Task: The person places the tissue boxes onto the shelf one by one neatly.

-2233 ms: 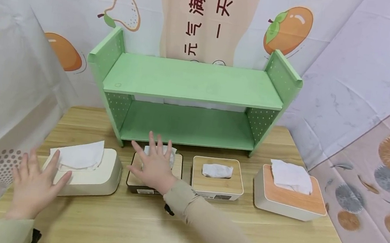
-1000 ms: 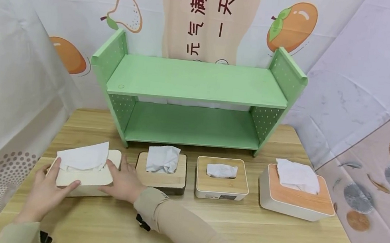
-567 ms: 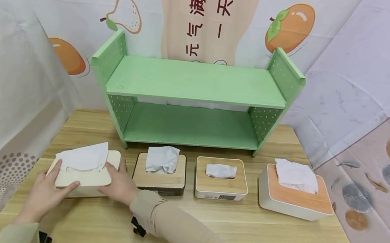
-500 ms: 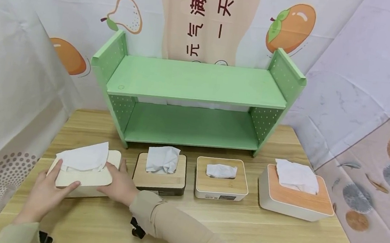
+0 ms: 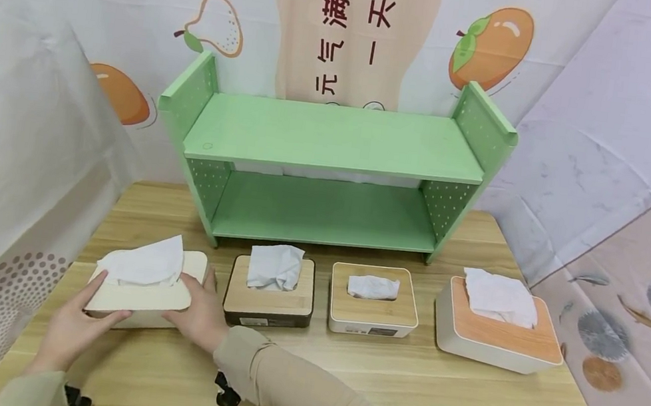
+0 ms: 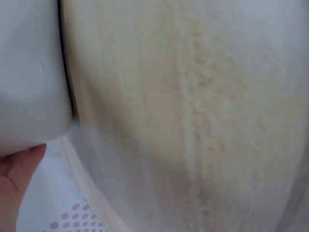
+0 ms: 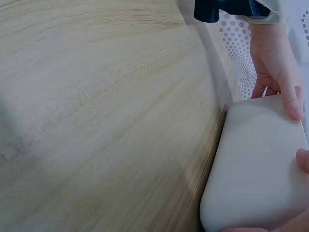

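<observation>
A cream tissue box (image 5: pixel 183 287) with a white tissue (image 5: pixel 143 264) sticking out of its top is at the left of the wooden table. My left hand (image 5: pixel 72 329) grips its left end, thumb along the front edge of the lid. At its right end my right hand (image 5: pixel 203 312) holds on, with the thumb at the front and a finger over the lid's edge. The right wrist view shows the box's pale front wall (image 7: pixel 256 159) between the two hands, a dark line running along its base. Some fingers of both hands are hidden behind the box.
Right of it stand a black-based tissue box (image 5: pixel 266 300), a small white tissue box (image 5: pixel 373 312) and a larger white tissue box (image 5: pixel 503 337), all wood-topped. Behind the row rises a green two-tier shelf (image 5: pixel 335 137). Printed cloth (image 5: pixel 20 128) hangs around the table.
Two seconds ago both hands were spread, the right one above the black-based box. The right hand moved left and both took hold of the cream box; lately the left fingers slipped lower along its end.
</observation>
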Available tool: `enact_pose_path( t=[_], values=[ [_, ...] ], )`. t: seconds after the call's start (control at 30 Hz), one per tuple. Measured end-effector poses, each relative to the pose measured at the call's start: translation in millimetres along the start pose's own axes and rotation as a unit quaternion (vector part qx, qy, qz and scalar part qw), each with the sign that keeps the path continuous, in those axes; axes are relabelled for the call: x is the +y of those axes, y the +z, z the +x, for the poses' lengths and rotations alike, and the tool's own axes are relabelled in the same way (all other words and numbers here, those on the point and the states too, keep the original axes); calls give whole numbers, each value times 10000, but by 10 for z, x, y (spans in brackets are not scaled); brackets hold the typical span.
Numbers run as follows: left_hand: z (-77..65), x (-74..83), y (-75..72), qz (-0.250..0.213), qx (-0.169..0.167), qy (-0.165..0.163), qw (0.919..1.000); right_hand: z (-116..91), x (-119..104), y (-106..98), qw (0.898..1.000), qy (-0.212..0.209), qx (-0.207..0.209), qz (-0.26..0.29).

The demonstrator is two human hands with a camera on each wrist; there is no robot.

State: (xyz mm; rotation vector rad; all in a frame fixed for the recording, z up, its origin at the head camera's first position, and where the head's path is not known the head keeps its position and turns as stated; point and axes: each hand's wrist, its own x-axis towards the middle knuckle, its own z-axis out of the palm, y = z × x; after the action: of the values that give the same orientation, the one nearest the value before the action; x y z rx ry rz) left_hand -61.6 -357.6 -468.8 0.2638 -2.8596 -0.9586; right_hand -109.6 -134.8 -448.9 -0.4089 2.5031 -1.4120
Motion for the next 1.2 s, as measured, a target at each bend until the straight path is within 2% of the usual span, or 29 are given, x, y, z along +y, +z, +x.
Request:
enact_pose_path(
  t=[0.13,0.27,0.37,0.5,0.63,0.9,1.0,1.2],
  values=[
    [-20,-18,10,151,331,-33,9993,10,40,22,9998,-157,101,-85],
    [-8,-5,31,122,457,-45,9989,0,58,16,9987,-372,307,-157],
    [5,13,41,84,501,-104,9987,-12,45,-16,9988,-330,319,-161],
    [19,49,35,64,541,-109,9985,-4,24,-56,9997,-71,202,-94],
    [11,111,-11,29,732,-79,9973,-3,-11,-95,9992,-274,187,-231],
    [-1,237,-107,-37,1567,495,9864,-14,-113,-232,9928,-866,310,-762],
    [0,298,-133,-144,1788,635,9817,-4,-142,-300,9885,-1067,382,-1001],
    [26,500,-159,-264,2311,1133,9660,1,-171,-550,9733,-1697,783,-1333]
  ],
)
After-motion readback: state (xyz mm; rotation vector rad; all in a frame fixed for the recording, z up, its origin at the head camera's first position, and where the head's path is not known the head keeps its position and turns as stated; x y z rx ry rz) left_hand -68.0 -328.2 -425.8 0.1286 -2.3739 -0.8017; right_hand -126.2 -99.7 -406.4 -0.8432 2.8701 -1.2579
